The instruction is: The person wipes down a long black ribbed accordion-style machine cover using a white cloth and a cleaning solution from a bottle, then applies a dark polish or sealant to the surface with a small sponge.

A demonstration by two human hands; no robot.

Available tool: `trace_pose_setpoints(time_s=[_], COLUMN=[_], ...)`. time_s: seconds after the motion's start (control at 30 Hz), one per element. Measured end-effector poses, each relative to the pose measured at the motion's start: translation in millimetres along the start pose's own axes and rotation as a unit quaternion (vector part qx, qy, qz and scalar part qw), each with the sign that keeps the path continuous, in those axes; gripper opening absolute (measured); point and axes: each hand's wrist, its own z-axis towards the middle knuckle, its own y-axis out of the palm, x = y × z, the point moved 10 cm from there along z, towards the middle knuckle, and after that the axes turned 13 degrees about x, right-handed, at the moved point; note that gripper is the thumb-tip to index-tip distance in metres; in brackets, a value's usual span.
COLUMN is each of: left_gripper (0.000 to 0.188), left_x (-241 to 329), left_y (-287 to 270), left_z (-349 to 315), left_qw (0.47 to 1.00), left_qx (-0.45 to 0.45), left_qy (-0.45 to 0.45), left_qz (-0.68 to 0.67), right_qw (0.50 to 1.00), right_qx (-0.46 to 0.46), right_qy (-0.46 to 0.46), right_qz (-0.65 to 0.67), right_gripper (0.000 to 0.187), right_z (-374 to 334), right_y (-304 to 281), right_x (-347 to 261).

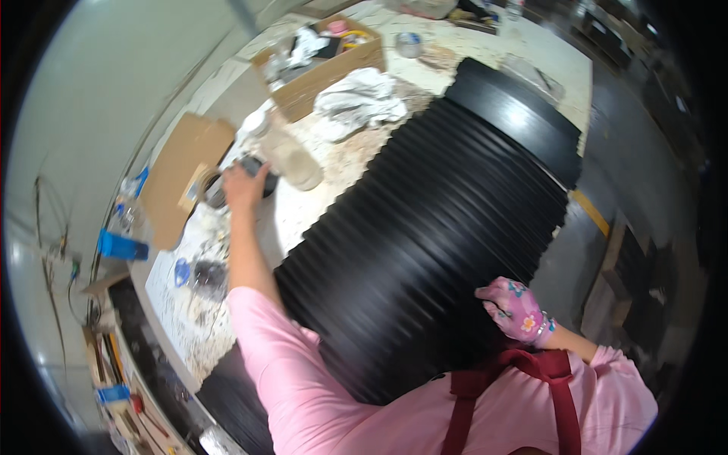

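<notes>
Our left hand (pixel 244 186) reaches far out, fingers wrapped on a small dark jar (pixel 258 176) beside the clear bottle (pixel 292 155). Our right hand (pixel 516 307), in a flowered glove, lies spread on the black boards (pixel 440 220). We should grip the jar tight and lift it slowly.

A pale, stained workbench (pixel 303 216) carries a fanned row of overlapping black panels (pixel 440 227) across its middle, with a crumpled white cloth (pixel 360 98), an open cardboard box (pixel 322 64), a flat cardboard sheet (pixel 182 171) and a clear plastic bottle (pixel 292 155) beside them
</notes>
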Motion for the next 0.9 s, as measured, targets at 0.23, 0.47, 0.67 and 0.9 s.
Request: trace_pose_setpoints(time_s=[0.23, 0.47, 0.67, 0.9], left_gripper=[0.092, 0.101, 0.093, 0.049], left_x=[-19, -24, -10, 48], left_y=[27, 37, -3, -105], left_z=[0, 20, -8, -68], left_qw=[0.999, 0.987, 0.985, 0.945], left_qx=[0.036, 0.055, 0.158, 0.187], left_qy=[0.032, 0.024, 0.041, 0.213], left_qz=[-0.023, -0.15, -0.05, -0.163], right_qw=[0.999, 0.994, 0.986, 0.986], right_qx=[0.022, 0.042, 0.042, 0.121], right_qy=[-0.025, -0.074, -0.107, -0.09], right_qz=[0.022, 0.067, 0.122, -0.065], right_gripper=[0.031, 0.034, 0.036, 0.035], right_z=[-5, -14, -17, 22], right_y=[5, 5, 4, -93], right_x=[11, 13, 5, 30])
